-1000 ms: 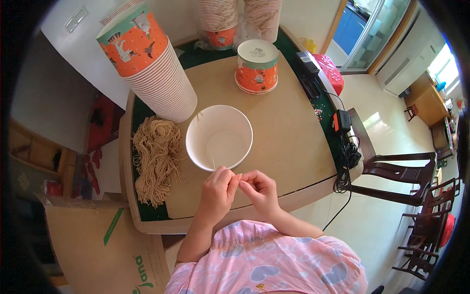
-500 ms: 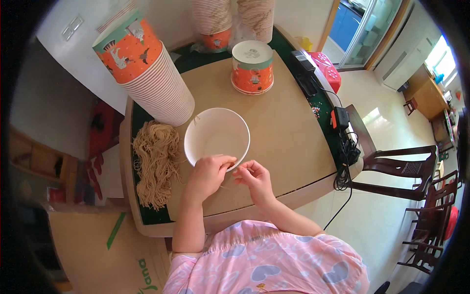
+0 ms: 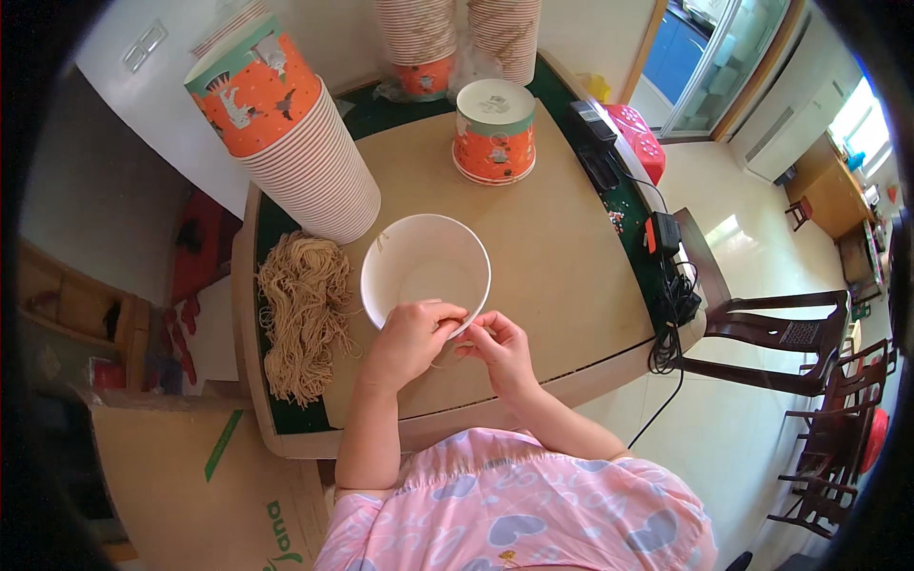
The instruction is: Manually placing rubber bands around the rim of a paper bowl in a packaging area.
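Observation:
A white-lined paper bucket stands mouth up on the tan board, with a bit of string at its far-left rim. My left hand is closed on the near rim, its fingers reaching just inside. Right beside it, my right hand pinches a thin tan string against the outside of the rim. A short loop of that string hangs between the two hands; the fingertips partly hide where it meets the bucket. To the left lies a loose bundle of tan strings.
A tall leaning stack of nested buckets stands at the far left. One orange bucket sits upside down toward the back, before more wrapped stacks. Black adapters and cables line the right edge; a cardboard box is at lower left.
My right hand has come slightly closer to the left hand and the rim. The string between them now hangs in a more visible loop. The view has shifted a little.

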Tool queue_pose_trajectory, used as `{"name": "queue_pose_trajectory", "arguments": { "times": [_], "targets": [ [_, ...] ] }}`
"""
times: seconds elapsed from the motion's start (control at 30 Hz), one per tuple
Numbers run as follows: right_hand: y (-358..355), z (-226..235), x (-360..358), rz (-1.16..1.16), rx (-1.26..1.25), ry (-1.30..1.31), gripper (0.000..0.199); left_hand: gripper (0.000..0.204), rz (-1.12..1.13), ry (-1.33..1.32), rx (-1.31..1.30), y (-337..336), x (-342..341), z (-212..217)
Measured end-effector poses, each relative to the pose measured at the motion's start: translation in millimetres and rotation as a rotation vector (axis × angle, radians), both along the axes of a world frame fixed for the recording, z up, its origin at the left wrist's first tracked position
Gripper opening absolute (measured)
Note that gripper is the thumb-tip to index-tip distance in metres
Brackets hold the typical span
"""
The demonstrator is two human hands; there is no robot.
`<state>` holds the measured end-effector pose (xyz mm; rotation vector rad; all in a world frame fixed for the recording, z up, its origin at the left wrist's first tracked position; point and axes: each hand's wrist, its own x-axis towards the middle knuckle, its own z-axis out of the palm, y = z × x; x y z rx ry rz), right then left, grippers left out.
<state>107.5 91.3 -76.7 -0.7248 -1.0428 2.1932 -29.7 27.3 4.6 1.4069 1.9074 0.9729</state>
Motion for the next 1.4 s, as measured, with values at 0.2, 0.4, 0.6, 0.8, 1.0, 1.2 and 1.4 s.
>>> {"name": "queue_pose_trajectory", "arguments": {
  "times": [0.2, 0.4, 0.6, 0.8, 1.0, 1.2, 1.4],
  "targets": [
    [0, 4, 2, -0.004, -0.034, -0.006, 0.009, 0.017, 0.008, 0.023, 0.037, 0, 0, -2],
    [0, 5, 2, 0.006, -0.041, 0.001, 0.009, 0.017, 0.000, 0.034, 0.036, 1, 0, 0],
    [0, 6, 3, 0.007, -0.058, -0.013, 0.010, 0.013, -0.004, 0.062, 0.015, 3, 3, 3],
    [3, 14, 5, 0.054, -0.114, -0.002, 0.011, 0.008, 0.027, 0.084, -0.010, 1, 4, 4],
    [11, 19, 12, -0.242, 0.738, -0.167, 0.018, 0.010, 0.123, 0.004, 0.060, -5, 3, 2],
    [40, 65, -2, 0.066, 1.214, -0.397, 0.013, 0.008, 0.116, 0.040, 0.106, -8, 3, 12],
    [53, 70, -7, 0.158, 1.064, -0.337, 0.008, 0.014, 0.177, -0.011, 0.142, -10, 3, 4]
  ]
}}
